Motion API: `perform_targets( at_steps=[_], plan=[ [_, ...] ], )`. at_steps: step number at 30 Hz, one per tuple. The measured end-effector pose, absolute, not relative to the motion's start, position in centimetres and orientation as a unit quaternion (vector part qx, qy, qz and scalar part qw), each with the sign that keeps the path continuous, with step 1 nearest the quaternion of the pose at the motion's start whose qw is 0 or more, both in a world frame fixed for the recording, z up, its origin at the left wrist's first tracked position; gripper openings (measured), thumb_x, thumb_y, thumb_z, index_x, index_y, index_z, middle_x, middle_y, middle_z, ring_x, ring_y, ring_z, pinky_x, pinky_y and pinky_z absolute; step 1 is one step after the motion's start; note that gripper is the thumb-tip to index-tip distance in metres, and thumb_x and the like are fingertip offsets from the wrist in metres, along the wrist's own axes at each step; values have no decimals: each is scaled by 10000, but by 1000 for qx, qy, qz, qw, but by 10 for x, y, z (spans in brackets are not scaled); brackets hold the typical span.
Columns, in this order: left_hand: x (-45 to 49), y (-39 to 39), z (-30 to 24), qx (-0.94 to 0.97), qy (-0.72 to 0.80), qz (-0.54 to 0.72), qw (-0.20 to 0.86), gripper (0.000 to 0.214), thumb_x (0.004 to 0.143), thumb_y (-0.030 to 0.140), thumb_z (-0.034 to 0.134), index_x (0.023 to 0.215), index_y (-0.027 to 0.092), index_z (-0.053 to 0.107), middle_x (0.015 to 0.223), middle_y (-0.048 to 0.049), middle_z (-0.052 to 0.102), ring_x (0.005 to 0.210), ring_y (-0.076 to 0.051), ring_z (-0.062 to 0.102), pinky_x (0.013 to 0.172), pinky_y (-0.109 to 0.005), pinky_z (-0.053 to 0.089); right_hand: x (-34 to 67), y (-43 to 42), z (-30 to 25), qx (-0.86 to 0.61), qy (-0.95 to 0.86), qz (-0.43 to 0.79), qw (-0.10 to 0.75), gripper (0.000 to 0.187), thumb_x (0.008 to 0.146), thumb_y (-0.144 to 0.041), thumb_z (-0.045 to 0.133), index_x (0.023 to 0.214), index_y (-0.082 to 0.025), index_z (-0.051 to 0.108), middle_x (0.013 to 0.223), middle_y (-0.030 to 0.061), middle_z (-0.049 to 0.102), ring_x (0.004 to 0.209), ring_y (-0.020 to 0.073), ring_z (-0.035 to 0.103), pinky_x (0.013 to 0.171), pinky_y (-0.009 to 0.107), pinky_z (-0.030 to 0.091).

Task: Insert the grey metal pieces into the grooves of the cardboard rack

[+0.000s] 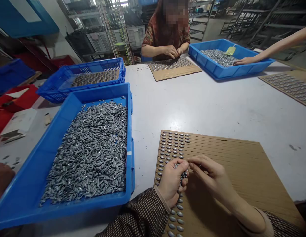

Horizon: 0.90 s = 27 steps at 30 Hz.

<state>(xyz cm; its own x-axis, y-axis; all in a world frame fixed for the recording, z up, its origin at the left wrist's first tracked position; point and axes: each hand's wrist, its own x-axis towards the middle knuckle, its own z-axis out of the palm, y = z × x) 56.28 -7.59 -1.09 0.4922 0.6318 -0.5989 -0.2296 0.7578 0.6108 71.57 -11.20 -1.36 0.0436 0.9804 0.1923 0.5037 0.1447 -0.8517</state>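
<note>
My left hand (173, 179) is closed round a handful of small grey spindle-shaped metal pieces (184, 175), some showing between the fingers. Close to its thumb, the fingertips of my right hand (209, 176) are pinched together; whatever lies between them is too small to make out. Both hands are above a brown cardboard sheet (231, 171) with parallel grooves running across it. Rows of the same grey pieces (171, 144) lie along the sheet's left side, partly hidden by my left hand and sleeve.
At left stands a blue tray (129, 131) heaped with grey pieces (93, 154); behind it is a blue crate (122, 70). Across the white table (153, 108), a person works over another filled sheet (172, 67). Another person's hand (247, 60) reaches into a second blue tray (217, 73).
</note>
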Motion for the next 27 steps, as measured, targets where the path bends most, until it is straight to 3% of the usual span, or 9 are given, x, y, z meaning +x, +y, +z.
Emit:
perform_targets(
  at_steps=[4,9,13,16,22,27],
  plan=[
    [562,-75,-16,221,433,266,832,257,787,376,665,883,193,512,666,45,519,404,-23,371,341,-145,141,714,-116,-14,-572,-674,251,394,260,947,-244,514,1152,-249,674,959,76,649,840,172,644,680,275,548],
    [563,-72,-10,204,445,255,834,259,788,352,643,954,179,546,670,35,518,415,-32,386,343,-148,151,719,-114,-21,-569,-708,216,359,291,958,-215,475,1184,-246,655,979,73,683,842,166,665,707,266,556],
    [563,-71,-9,185,451,269,831,286,772,366,671,950,188,536,695,36,522,434,-33,399,348,-147,155,740,-93,-40,-587,-708,142,367,231,957,-243,487,1109,-208,658,937,74,705,827,177,671,713,281,545],
    [561,-69,-12,151,455,266,836,252,779,369,647,902,177,537,704,30,518,440,-34,401,349,-153,160,760,-69,-57,-616,-717,80,316,214,959,-284,481,1006,-199,672,926,81,718,826,202,672,754,330,533],
    [559,-69,-12,80,444,257,855,207,774,286,532,926,153,575,708,8,523,455,-54,431,351,-165,172,768,-45,-67,-592,-769,67,234,289,977,-268,414,1009,-202,694,948,91,702,848,207,646,736,332,508],
    [558,-70,-8,124,447,246,851,225,757,223,568,974,167,549,741,12,544,466,-44,425,357,-154,178,765,-46,-65,-595,-772,42,219,308,987,-265,404,992,-199,704,938,92,683,848,198,619,718,304,476]
  ],
)
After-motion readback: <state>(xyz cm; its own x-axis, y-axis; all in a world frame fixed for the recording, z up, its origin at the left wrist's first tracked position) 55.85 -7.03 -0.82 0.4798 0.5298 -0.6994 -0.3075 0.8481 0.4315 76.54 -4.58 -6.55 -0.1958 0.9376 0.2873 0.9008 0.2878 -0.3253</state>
